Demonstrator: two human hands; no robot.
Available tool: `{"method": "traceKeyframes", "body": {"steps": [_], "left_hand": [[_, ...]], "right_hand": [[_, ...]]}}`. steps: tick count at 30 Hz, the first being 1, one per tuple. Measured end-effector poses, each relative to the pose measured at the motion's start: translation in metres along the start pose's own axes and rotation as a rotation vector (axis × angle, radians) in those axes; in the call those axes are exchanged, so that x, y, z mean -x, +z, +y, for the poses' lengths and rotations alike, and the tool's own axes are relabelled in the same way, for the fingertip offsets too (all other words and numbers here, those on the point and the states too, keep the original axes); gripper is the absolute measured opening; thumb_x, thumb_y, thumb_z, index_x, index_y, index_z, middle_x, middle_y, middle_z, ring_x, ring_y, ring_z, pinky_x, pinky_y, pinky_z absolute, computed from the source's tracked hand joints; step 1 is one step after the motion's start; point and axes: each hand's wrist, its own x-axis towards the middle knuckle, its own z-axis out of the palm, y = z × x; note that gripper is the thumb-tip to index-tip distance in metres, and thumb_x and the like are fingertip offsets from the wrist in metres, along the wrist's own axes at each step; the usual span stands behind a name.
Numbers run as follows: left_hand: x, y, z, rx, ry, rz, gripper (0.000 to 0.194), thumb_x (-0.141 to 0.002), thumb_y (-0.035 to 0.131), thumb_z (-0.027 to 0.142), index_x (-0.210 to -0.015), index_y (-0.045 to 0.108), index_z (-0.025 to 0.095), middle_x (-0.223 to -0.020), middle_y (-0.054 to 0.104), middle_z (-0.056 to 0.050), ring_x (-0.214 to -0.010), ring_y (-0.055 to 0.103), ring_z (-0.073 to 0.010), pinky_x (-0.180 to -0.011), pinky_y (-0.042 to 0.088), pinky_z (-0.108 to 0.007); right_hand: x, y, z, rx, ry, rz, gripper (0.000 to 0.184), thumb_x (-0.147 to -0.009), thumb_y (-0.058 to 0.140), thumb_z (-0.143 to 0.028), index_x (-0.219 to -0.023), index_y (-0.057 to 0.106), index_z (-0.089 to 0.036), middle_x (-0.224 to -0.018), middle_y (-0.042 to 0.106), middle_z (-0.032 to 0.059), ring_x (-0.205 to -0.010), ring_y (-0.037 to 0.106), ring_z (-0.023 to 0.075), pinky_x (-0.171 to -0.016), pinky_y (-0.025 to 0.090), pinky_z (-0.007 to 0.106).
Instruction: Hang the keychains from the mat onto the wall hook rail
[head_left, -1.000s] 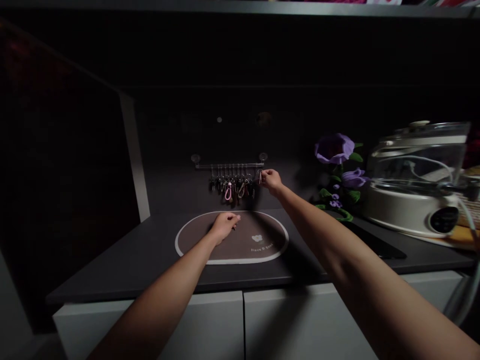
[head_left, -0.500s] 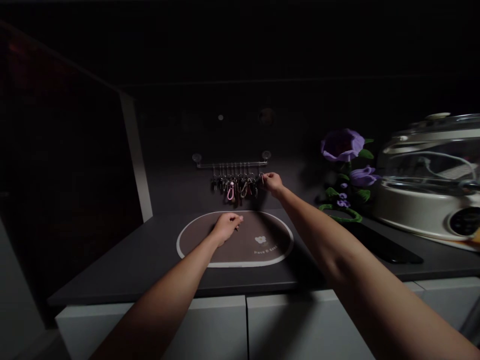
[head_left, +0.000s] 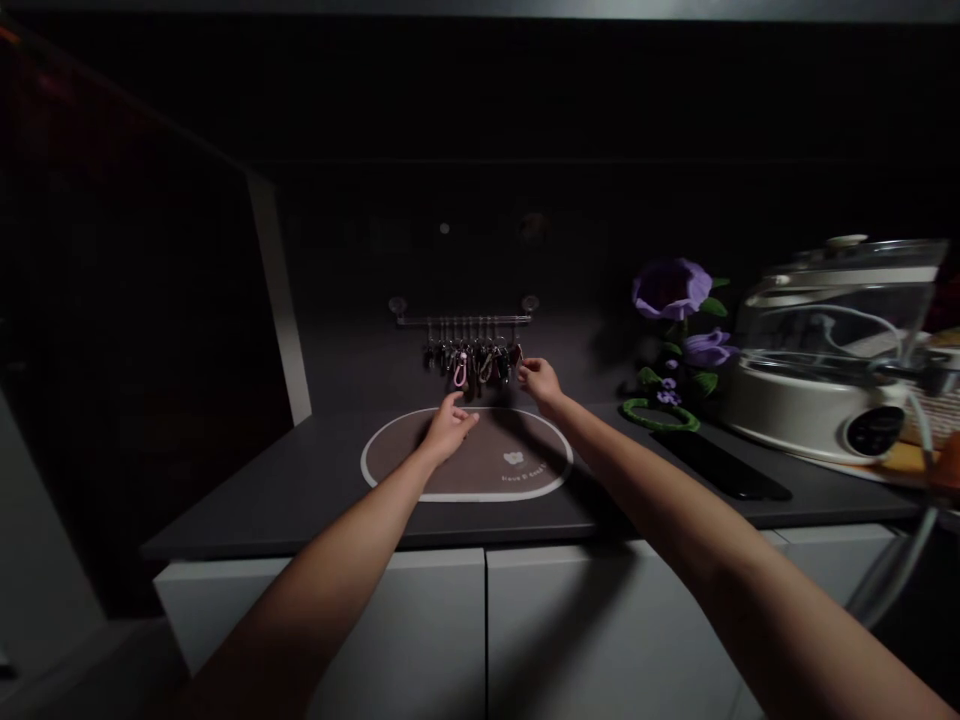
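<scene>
A: Where are the keys?

B: The key bunches (head_left: 487,368) hang in a row from a clear rail (head_left: 465,321) on the wall, above the back edge of the surface (head_left: 330,500). A pink strap (head_left: 460,372) dangles among them.

A: And the right hand (head_left: 538,380)?

B: At the right end of the row, thumb and fingertips drawn together beside a small dark-red tag (head_left: 515,355). I can't tell whether that grip is pinching the tag or only touching it.

A: What about the left hand (head_left: 448,428)?

B: Its grip is released, with thumb and forefinger apart and nothing visible between them. It hovers over the brown oval mat (head_left: 405,455), below the pink strap.

A: Where does the mat lie?

B: Between the front and back edges of the surface, well in from the left edge; its rim is pale.

A: Anything to its right?

B: Purple flowers (head_left: 673,290) with a green loop (head_left: 660,420) at their foot, near the back edge. A flat black object (head_left: 724,465) lies closer to the front edge, and a cream appliance (head_left: 787,410) stands towards the right end.
</scene>
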Motion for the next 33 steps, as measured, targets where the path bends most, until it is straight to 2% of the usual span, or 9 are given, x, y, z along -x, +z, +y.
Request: {"method": "traceKeyframes", "body": {"steps": [3,7,10,14,21,27,30,33], "left_hand": [[0.002,-0.004,0.002,-0.032,0.108,0.008,0.082,-0.067,0.064,0.023,-0.135,0.02,0.019,-0.065,0.047,0.006,-0.053,0.044,-0.0065,-0.056,0.037,-0.021],[0.008,-0.01,0.013,-0.09,0.29,0.043,0.101,-0.064,0.066,0.016,-0.14,-0.001,0.026,-0.064,0.044,0.008,-0.055,0.041,-0.006,-0.062,0.037,-0.021],[0.012,-0.015,0.022,-0.118,0.37,0.024,0.107,-0.064,0.063,0.013,-0.138,-0.014,0.026,-0.066,0.043,0.008,-0.057,0.041,-0.0065,-0.063,0.037,-0.021],[0.017,-0.019,0.031,-0.152,0.402,-0.025,0.104,-0.067,0.058,0.012,-0.137,-0.019,0.022,-0.065,0.043,0.008,-0.057,0.041,-0.0074,-0.064,0.037,-0.022],[0.02,-0.019,0.035,-0.153,0.395,-0.102,0.103,-0.067,0.058,0.012,-0.137,-0.017,0.022,-0.065,0.045,0.007,-0.058,0.041,-0.0076,-0.067,0.037,-0.023],[0.019,-0.018,0.031,-0.077,0.352,-0.079,0.104,-0.066,0.061,0.011,-0.138,-0.013,0.023,-0.062,0.046,0.008,-0.056,0.041,-0.007,-0.065,0.036,-0.023],[0.015,-0.015,0.029,0.007,0.256,0.007,0.103,-0.066,0.064,0.014,-0.139,-0.009,0.024,-0.061,0.046,0.008,-0.055,0.043,-0.0071,-0.065,0.037,-0.022],[0.003,-0.016,0.035,0.09,0.033,0.228,0.094,-0.069,0.065,0.025,-0.141,0.004,0.021,-0.066,0.053,0.005,-0.063,0.051,-0.0094,-0.069,0.039,-0.024]], "right_hand": [[0.036,0.005,-0.005,-0.076,0.022,-0.099,0.041,-0.07,0.053,-0.023,-0.109,0.044,-0.021,-0.085,0.049,0.0006,-0.065,0.049,0.0091,-0.055,0.042,0.022],[0.079,0.004,-0.005,-0.07,-0.129,-0.26,0.079,-0.067,0.06,-0.028,-0.134,0.019,-0.028,-0.089,0.048,0.0004,-0.064,0.047,0.0098,-0.061,0.044,0.026],[0.099,-0.001,-0.002,0.04,-0.296,-0.337,0.095,-0.069,0.06,-0.031,-0.14,-0.003,-0.024,-0.086,0.049,0.001,-0.063,0.044,0.0107,-0.067,0.043,0.028],[0.109,-0.009,-0.001,0.158,-0.419,-0.364,0.1,-0.073,0.056,-0.033,-0.137,-0.019,-0.017,-0.08,0.05,0.0013,-0.063,0.043,0.0126,-0.066,0.04,0.029],[0.103,-0.012,0.003,0.217,-0.479,-0.309,0.098,-0.074,0.053,-0.033,-0.137,-0.02,-0.015,-0.076,0.05,0.0008,-0.063,0.043,0.0133,-0.067,0.041,0.03],[0.104,-0.011,0.004,0.211,-0.462,-0.295,0.095,-0.074,0.053,-0.032,-0.139,-0.016,-0.017,-0.08,0.053,0.0025,-0.063,0.047,0.0134,-0.068,0.044,0.032],[0.103,-0.01,0.004,0.186,-0.418,-0.274,0.094,-0.073,0.055,-0.034,-0.14,-0.009,-0.019,-0.083,0.054,0.0029,-0.066,0.049,0.0139,-0.072,0.045,0.033],[0.088,-0.009,0.002,0.148,-0.31,-0.212,0.098,-0.069,0.06,-0.041,-0.141,-0.002,-0.02,-0.097,0.055,0.0067,-0.081,0.053,0.0168,-0.08,0.046,0.035]]}}
